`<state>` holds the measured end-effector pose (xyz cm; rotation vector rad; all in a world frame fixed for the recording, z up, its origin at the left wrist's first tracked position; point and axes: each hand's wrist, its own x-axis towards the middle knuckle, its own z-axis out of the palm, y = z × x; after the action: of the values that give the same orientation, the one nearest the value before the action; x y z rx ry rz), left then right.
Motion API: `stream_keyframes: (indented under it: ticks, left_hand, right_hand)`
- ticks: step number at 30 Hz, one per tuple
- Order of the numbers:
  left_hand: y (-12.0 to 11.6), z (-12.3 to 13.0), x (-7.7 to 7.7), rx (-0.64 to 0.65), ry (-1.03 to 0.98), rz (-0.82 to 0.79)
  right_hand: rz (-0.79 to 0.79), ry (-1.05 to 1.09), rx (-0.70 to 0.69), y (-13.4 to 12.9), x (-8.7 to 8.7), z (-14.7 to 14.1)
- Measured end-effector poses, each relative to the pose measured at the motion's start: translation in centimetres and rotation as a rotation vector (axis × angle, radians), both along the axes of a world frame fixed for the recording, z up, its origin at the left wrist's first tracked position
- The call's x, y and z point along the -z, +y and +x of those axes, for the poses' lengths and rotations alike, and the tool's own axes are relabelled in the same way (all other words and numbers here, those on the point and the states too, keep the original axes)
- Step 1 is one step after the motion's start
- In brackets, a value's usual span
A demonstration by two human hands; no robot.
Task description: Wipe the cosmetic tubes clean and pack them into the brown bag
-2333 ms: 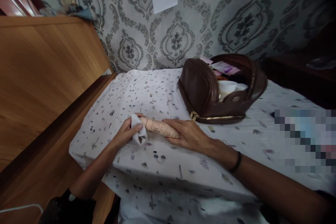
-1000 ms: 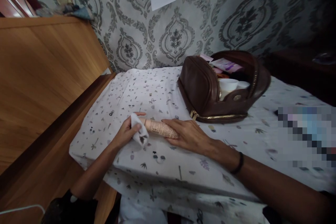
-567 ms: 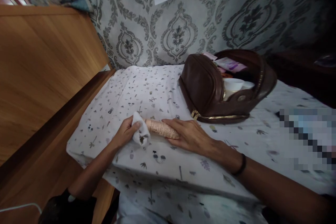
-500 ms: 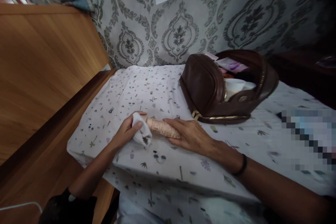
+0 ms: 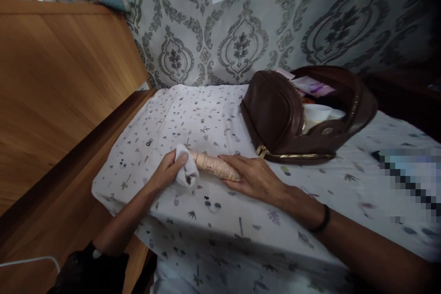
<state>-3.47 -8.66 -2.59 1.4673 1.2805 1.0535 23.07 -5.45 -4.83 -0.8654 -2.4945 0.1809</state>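
A peach-coloured tube [image 5: 215,166] with small printed text lies level between my hands, just above the patterned white sheet [image 5: 193,119]. My right hand [image 5: 255,175] is closed around its right end. A white cloth [image 5: 186,167] covers the tube's left end, and my left hand [image 5: 168,169] grips it there, thumb on top. The cloth has a dark spot near its lower edge. Whatever lies under the cloth is hidden.
An open brown bag [image 5: 275,115] with white cups and pink packets inside stands right of centre, behind my right hand. A wooden panel [image 5: 69,64] rises on the left. A blurred-out flat object [image 5: 413,174] lies at the far right.
The whole view has shifted slightly, so the bag and wall appear further right. Both hands keep their hold, and the cloth's folds have changed a little around the tube's end.
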Motion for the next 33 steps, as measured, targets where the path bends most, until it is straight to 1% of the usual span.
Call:
stream_keyframes:
  ticks: [3, 6, 10, 14, 17, 20, 22, 23, 28, 31, 33]
  left_hand:
    - [0.2, 0.0, 0.1, -0.010, 0.008, 0.005]
    - [0.3, 0.1, 0.0, 0.037, -0.002, 0.014]
    - [0.0, 0.0, -0.4, 0.113, -0.002, -0.019]
    - [-0.1, -0.5, -0.4, 0.134, 0.014, -0.023]
    - [0.2, -0.9, -0.2, 0.119, 0.071, 0.069]
    - [0.3, -1.0, 0.0, 0.036, 0.153, 0.202]
    - [0.3, -1.0, -0.1, -0.011, 0.173, 0.222]
    - [0.2, -0.9, -0.2, -0.010, 0.181, 0.216]
    - [0.0, -0.4, -0.9, 0.099, 0.235, 0.208]
    - [0.1, -0.2, -1.0, 0.116, 0.226, 0.212]
    - [0.2, 0.0, -0.9, 0.114, 0.219, 0.184]
  right_hand:
    - [0.011, 0.003, -0.006, 0.0, 0.1, 0.0]
    - [0.005, 0.004, -0.006, 0.0, 0.2, 0.1]
    - [-0.002, 0.017, 0.018, 0.0, 0.3, 0.1]
    - [-0.023, 0.052, 0.043, 0.0, 0.1, 0.0]
    - [-0.033, 0.066, 0.051, 0.0, -0.1, 0.0]
    - [-0.041, 0.038, 0.041, -0.1, -0.3, 0.0]
    - [-0.047, 0.024, 0.036, -0.1, -0.3, 0.0]
    - [-0.048, 0.025, 0.035, -0.1, -0.3, 0.0]
    - [-0.022, 0.032, 0.019, 0.1, 0.0, 0.1]
    - [-0.011, -0.023, 0.035, 0.0, -0.1, 0.0]
    - [0.001, -0.060, 0.050, -0.2, -0.3, -0.1]
